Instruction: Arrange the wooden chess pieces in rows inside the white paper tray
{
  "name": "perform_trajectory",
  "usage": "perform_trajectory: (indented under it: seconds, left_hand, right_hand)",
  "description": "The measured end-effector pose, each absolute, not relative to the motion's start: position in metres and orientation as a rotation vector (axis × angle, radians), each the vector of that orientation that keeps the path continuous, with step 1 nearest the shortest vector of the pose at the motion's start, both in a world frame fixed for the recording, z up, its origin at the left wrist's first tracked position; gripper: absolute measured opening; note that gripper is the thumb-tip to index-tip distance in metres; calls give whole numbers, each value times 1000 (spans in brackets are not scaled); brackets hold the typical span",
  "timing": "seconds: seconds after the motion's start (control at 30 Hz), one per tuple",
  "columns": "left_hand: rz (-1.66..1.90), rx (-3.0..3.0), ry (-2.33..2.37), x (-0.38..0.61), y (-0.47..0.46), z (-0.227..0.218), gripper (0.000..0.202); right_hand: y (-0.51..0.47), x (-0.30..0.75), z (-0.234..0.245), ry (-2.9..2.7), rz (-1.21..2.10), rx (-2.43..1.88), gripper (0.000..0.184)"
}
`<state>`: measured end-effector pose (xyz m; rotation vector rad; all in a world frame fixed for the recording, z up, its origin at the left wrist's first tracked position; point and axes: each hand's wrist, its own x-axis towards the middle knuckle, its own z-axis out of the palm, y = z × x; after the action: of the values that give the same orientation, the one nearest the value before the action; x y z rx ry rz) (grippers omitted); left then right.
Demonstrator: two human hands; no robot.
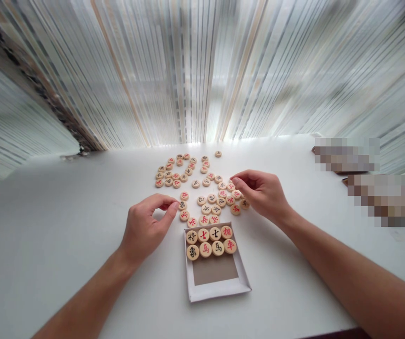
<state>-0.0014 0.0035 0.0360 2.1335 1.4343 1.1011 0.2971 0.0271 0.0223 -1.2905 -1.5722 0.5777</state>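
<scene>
Many round wooden chess pieces (205, 193) with red or black characters lie scattered on the white table (64, 226). A shallow white box (216, 270) in front of me holds two rows of such pieces (211, 241) at its far end. My left hand (146, 230) hovers left of the box, thumb and forefinger pinched together beside a loose piece (183, 205); what they hold, if anything, is hidden. My right hand (262, 193) rests at the right edge of the scatter, fingers curled with the thumb tip touching the pieces there.
A striped curtain (202, 70) hangs behind the table's far edge. Two blurred-out brownish objects (346, 155) sit at the far right of the table. The near half of the box shows a bare brown bottom.
</scene>
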Motion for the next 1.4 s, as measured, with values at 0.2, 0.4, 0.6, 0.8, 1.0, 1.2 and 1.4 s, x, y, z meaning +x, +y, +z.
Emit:
perform_trajectory:
  seconds: [0.2, 0.4, 0.6, 0.8, 1.0, 1.2, 1.4]
  left_hand:
    - [1118, 2157, 1446, -2, 4, 35, 17]
    - [1126, 2165, 1453, -2, 6, 34, 17]
    - [1109, 2152, 1427, 1, 3, 37, 17]
    - [1131, 2176, 1395, 6, 1, 39, 16]
    - [1130, 2190, 1378, 8, 0, 37, 16]
    - [1127, 2217, 1336, 7, 0, 34, 15]
    - [1148, 2152, 1286, 8, -7, 40, 13]
  right_hand:
    - [36, 304, 24, -1425, 554, -1303, 28]
    - [40, 307, 19, -1441, 510, -1359, 29]
    - [38, 299, 15, -1647, 369, -1418, 18]
    - [56, 286, 13, -1790, 236, -1530, 29]
    - [66, 272, 7, -1843, 149, -1700, 32]
    - [61, 271, 13, -1807, 144, -1696, 13]
    - [30, 271, 36, -1730, 315, -1514, 16]
